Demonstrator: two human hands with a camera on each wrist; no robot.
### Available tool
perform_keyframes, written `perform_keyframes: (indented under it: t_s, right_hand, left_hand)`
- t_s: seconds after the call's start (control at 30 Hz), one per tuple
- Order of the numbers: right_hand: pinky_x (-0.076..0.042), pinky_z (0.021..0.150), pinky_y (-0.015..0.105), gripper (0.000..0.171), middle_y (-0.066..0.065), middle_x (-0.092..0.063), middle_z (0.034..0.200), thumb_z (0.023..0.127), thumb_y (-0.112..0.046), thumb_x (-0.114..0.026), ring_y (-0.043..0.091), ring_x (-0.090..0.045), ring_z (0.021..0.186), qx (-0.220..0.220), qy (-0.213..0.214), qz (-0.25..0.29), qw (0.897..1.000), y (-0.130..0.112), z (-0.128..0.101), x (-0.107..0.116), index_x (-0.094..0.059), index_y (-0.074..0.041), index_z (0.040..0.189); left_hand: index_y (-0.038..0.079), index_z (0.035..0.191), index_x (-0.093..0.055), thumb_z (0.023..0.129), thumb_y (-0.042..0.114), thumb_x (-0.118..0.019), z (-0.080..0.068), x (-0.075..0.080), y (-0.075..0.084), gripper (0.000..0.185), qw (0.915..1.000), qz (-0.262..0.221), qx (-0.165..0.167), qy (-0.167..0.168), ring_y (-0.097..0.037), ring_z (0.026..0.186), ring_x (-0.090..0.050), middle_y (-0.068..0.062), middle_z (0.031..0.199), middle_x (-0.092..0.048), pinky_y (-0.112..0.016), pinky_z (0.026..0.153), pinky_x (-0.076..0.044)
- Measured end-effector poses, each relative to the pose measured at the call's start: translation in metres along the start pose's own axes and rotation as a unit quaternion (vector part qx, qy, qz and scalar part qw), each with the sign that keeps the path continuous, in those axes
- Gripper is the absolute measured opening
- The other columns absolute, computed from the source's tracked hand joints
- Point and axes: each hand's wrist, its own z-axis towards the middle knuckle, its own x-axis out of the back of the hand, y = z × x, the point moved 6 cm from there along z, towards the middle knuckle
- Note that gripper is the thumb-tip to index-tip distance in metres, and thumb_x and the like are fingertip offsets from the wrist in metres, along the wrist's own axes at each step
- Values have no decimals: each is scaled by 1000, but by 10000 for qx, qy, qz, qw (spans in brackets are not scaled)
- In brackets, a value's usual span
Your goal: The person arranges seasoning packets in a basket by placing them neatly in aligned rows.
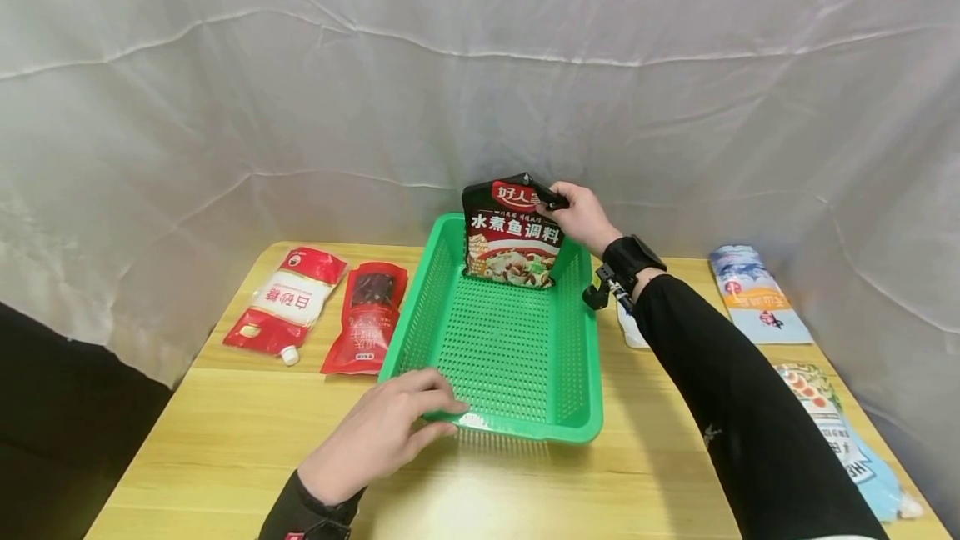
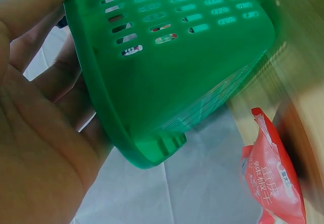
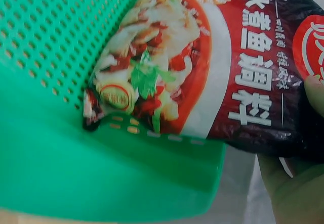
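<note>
A green plastic basket (image 1: 495, 332) with slotted walls lies in the middle of the table. My left hand (image 1: 397, 423) grips its near rim by the left corner, fingers over the edge and thumb outside; the left wrist view shows this hand (image 2: 45, 113) at the rim (image 2: 93, 82). At the basket's far end, a black-and-red seasoning packet (image 1: 513, 244) stands upright inside, its lower edge at the basket floor. My right hand (image 1: 581, 215) pinches the packet's upper right corner. In the right wrist view the packet's printed front (image 3: 172, 67) faces the camera.
Left of the basket lie a red-and-white sugar pouch (image 1: 288, 298) with a white cap and a red dried-chili bag (image 1: 367, 319). On the right are a blue-and-orange packet (image 1: 759, 294) and a light-blue pouch (image 1: 847, 440). A white item (image 1: 630, 327) is partly hidden by my right arm. Grey cloth hangs behind.
</note>
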Motion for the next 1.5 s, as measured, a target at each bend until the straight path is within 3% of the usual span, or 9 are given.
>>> perform_keyframes:
  t_s: [0.17, 0.37, 0.5, 0.73, 0.83, 1.0, 1.17, 1.37, 1.5]
  right_hand:
    - [-35, 81, 42, 23, 22, -62, 130, 104, -8, -63, 34, -51, 99, -239, 91, -281, 9993, 8, 0, 7, -66, -2, 127]
    - [-49, 96, 47, 47, 23, -56, 145, 103, -13, -65, 37, -57, 122, -373, 133, -300, 9988, 10, -7, 10, -53, -5, 148]
    - [-49, 103, 46, 53, 21, -51, 149, 103, -12, -66, 37, -55, 129, -284, 145, -77, 9995, 7, -11, 12, -47, -6, 153]
    - [-38, 118, 45, 62, 17, -40, 160, 103, -13, -65, 33, -38, 147, -128, 303, -134, 9994, -6, -32, 31, -37, -7, 159]
    - [-39, 117, 48, 62, 17, -39, 160, 103, -14, -66, 34, -40, 146, -82, 505, -358, 9980, -15, -46, 43, -38, -6, 158]
    - [-43, 113, 55, 62, 22, -40, 157, 102, -13, -66, 40, -46, 140, -134, 495, -729, 9960, -26, -76, 54, -39, -3, 156]
    - [-48, 106, 58, 66, 28, -40, 156, 100, -15, -68, 45, -51, 133, -321, 166, -924, 9951, -18, -110, 45, -37, 1, 156]
    - [-53, 99, 58, 71, 32, -41, 154, 100, -20, -71, 49, -56, 127, -334, -168, -1153, 9926, 5, -141, 17, -36, 6, 156]
    - [-54, 99, 58, 76, 31, -37, 159, 100, -29, -70, 49, -56, 130, -548, -280, -1032, 9928, 15, -153, -2, -33, 5, 158]
  left_hand:
    - [18, 108, -81, 87, 18, -85, 0, -1, 1, 21, 10000, -34, -21, 11, -8, 94, -63, 9, 101, -66, -29, 80, -57]
    - [19, 110, -81, 88, 18, -85, -2, -1, 0, 22, 10000, -53, -21, 5, -9, 94, -63, 9, 102, -66, -29, 80, -56]
    - [20, 110, -81, 88, 18, -85, -1, 0, -1, 23, 10000, -34, -49, 69, -9, 94, -63, 9, 102, -66, -29, 79, -56]
    - [18, 111, -80, 88, 17, -84, 1, 0, -3, 23, 9996, -45, -214, 150, -9, 92, -63, 9, 101, -65, -27, 77, -55]
    - [19, 111, -81, 89, 19, -84, 0, 0, -5, 23, 9998, -65, -156, 125, -8, 92, -63, 11, 101, -64, -27, 77, -55]
    - [19, 112, -81, 88, 18, -85, -1, 0, -9, 24, 9998, -158, -12, 95, -7, 93, -63, 11, 102, -64, -28, 78, -56]
    - [17, 111, -81, 88, 17, -85, -1, 1, -13, 24, 9997, -206, 26, 89, -7, 93, -63, 11, 102, -65, -28, 78, -57]
    - [17, 111, -81, 88, 18, -85, -2, 2, -17, 24, 9997, -200, 88, 123, -7, 93, -63, 10, 102, -65, -29, 78, -57]
    - [17, 112, -81, 87, 18, -85, -4, 3, -19, 24, 9996, -161, 118, 175, -8, 95, -64, 10, 103, -65, -30, 79, -58]
